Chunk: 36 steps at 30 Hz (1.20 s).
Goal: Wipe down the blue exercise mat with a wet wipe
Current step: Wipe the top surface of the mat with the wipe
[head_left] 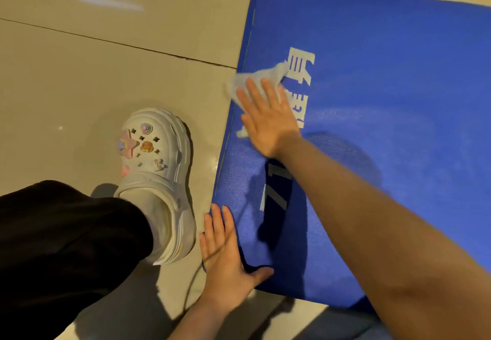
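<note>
A floor of large, glossy beige tiles (87, 79) fills the scene, seen from above. A thin dark grout line (119, 44) runs diagonally across it from the left edge toward the middle. A soft streak of reflected light (109, 1) glints on the tiles near the top left. Warm, dim lighting casts grey shadows (148, 300) low on the floor.

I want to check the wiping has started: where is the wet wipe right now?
The wet wipe lies under the right hand's fingers, near the blue mat's left edge beside its white lettering.
</note>
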Motion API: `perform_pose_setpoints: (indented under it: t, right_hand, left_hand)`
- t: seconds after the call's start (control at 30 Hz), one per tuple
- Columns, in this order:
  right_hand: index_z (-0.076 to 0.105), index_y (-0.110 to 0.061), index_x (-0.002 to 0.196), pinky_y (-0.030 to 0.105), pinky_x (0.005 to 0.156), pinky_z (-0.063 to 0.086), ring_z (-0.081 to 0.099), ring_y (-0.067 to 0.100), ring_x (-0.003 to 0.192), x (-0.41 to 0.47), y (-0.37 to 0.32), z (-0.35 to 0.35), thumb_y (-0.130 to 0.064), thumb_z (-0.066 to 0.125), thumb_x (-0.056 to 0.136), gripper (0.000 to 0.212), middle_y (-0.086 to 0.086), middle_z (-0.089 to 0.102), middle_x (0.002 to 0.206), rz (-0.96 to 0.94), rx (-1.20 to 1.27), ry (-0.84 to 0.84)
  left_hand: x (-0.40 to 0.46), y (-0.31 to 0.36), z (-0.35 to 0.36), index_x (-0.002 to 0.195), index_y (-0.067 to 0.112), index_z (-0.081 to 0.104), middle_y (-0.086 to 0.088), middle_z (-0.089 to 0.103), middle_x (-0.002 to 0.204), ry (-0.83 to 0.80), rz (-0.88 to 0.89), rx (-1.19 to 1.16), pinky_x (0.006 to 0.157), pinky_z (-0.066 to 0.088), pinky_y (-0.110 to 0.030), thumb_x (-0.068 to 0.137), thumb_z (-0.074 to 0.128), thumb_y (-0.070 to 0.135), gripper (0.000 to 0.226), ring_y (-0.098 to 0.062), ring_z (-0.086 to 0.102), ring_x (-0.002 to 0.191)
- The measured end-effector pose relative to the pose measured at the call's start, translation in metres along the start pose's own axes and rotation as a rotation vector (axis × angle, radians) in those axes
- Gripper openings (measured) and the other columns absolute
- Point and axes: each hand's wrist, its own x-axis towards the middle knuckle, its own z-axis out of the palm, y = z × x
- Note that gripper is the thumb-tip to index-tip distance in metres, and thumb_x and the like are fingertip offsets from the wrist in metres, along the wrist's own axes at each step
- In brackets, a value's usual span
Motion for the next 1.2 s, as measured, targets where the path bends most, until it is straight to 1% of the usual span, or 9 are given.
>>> perform_pose_setpoints:
  t: [0.13,0.27,0.37,0.53,0.67,0.83,0.9,1.0,1.2]
  right_hand:
    - [0.049,-0.007,0.142,0.051,0.114,0.026,0.040,0.037,0.139,-0.067,-0.015,0.024,-0.037,0.024,0.103,0.055,0.016,0.043,0.150,-0.161,0.086,0.117]
    - [0.049,-0.007,0.143,0.045,0.113,0.019,0.041,0.033,0.138,-0.144,-0.013,0.038,-0.034,0.028,0.100,0.054,0.014,0.043,0.150,-0.133,0.075,0.084]
    - [0.038,-0.011,0.148,0.047,0.112,0.023,0.032,0.030,0.141,-0.202,0.005,0.048,-0.039,0.009,0.105,0.058,0.012,0.038,0.154,0.224,0.102,0.120]
    - [0.040,-0.003,0.147,0.062,0.105,0.036,0.037,0.046,0.136,-0.276,-0.014,0.059,-0.046,0.001,0.104,0.072,0.023,0.038,0.151,0.839,0.304,0.107]
    - [0.026,-0.010,0.152,0.052,0.114,0.017,0.024,0.041,0.143,-0.273,-0.101,0.068,-0.041,0.002,0.104,0.062,0.018,0.029,0.157,0.461,0.210,0.046]
    - [0.016,-0.018,0.154,0.046,0.118,0.015,0.019,0.029,0.149,-0.209,-0.126,0.060,-0.038,-0.014,0.101,0.064,0.006,0.022,0.161,-0.109,0.095,-0.059]
    - [0.026,-0.018,0.152,0.043,0.119,0.013,0.027,0.026,0.147,-0.161,-0.104,0.047,-0.040,-0.011,0.102,0.066,0.006,0.029,0.159,-0.072,0.036,-0.008]
    - [0.010,-0.020,0.156,0.041,0.120,-0.006,0.005,0.026,0.151,-0.117,-0.079,0.039,-0.044,-0.013,0.093,0.071,0.006,0.006,0.164,0.092,0.057,-0.059]
    - [0.032,-0.017,0.152,0.047,0.120,0.015,0.022,0.029,0.148,-0.199,-0.135,0.059,-0.039,0.006,0.102,0.061,0.008,0.026,0.160,0.178,0.090,0.004]
  left_hand:
    - [0.002,0.005,-0.011,0.134,0.035,-0.044,0.018,-0.056,0.135,-0.068,-0.016,0.054,0.100,-0.034,-0.018,0.043,0.039,0.081,0.131,0.001,-0.055,0.122]
    - [-0.002,0.003,-0.025,0.145,0.030,-0.021,0.022,-0.031,0.150,-0.087,0.058,-0.096,0.115,-0.015,-0.016,0.058,0.065,0.062,0.127,0.004,-0.036,0.137]
    - [-0.012,0.000,-0.036,0.157,0.014,0.014,0.007,0.009,0.162,0.003,0.031,-0.163,0.113,0.018,-0.015,0.077,0.082,0.017,0.104,-0.012,0.013,0.150]
    - [-0.043,0.005,-0.047,0.142,0.008,0.045,-0.008,0.053,0.137,0.134,-0.133,-0.195,0.093,0.038,-0.028,0.093,0.061,0.007,0.051,-0.028,0.052,0.125]
    - [-0.044,0.003,-0.047,0.133,0.008,0.054,-0.013,0.060,0.128,0.263,-0.434,-0.402,0.094,0.043,-0.038,0.099,0.049,0.010,0.034,-0.032,0.055,0.117]
    - [-0.028,-0.011,-0.066,0.116,0.012,0.063,-0.007,0.063,0.108,0.391,-0.436,-0.350,0.086,0.046,-0.036,0.097,0.049,0.010,0.024,-0.027,0.056,0.097]
    - [-0.024,-0.019,-0.072,0.118,0.010,0.063,-0.003,0.060,0.105,0.416,-0.410,-0.331,0.086,0.043,-0.033,0.098,0.047,0.009,0.026,-0.024,0.055,0.098]
    - [-0.027,-0.029,-0.067,0.120,0.008,0.063,-0.002,0.060,0.105,0.431,-0.413,-0.312,0.083,0.036,-0.026,0.099,0.047,0.006,0.026,-0.017,0.051,0.095]
    - [-0.021,-0.004,-0.055,0.120,0.009,0.062,-0.010,0.063,0.116,0.376,-0.111,-0.176,0.085,0.045,-0.036,0.097,0.050,0.006,0.026,-0.028,0.059,0.103]
